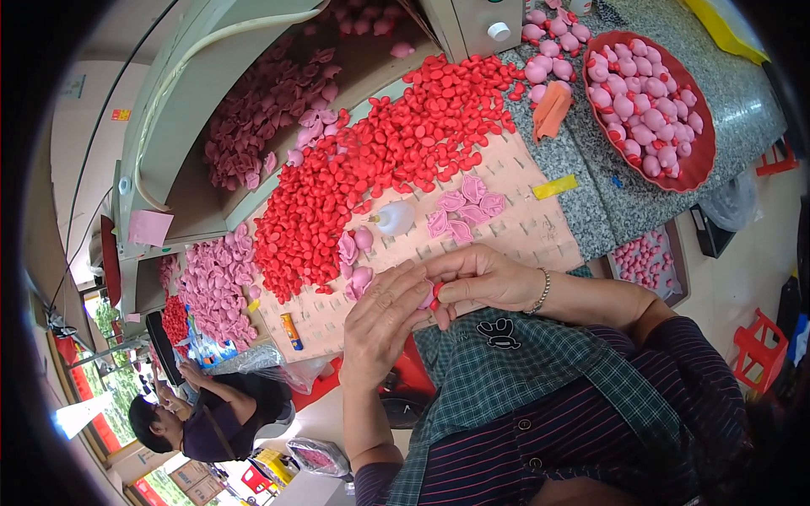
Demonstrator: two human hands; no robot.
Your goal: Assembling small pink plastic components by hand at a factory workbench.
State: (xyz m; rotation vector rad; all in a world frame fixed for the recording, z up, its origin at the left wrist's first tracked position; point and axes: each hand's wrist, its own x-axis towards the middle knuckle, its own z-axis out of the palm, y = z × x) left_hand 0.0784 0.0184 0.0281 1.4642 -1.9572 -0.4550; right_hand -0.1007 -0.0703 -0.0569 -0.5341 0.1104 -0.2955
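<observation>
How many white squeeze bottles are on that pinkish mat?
1: the white squeeze bottle is between the red pieces and the pink petal-like pieces. Others may be hidden.

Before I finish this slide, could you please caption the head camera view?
Left hand and right hand hold a small pink-and-red piece near a white bottle and heaped red pieces.

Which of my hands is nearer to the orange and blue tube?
Left. Your left hand is to the right of the tube, apart from it; your right hand is farther right, beyond the left hand.
</observation>
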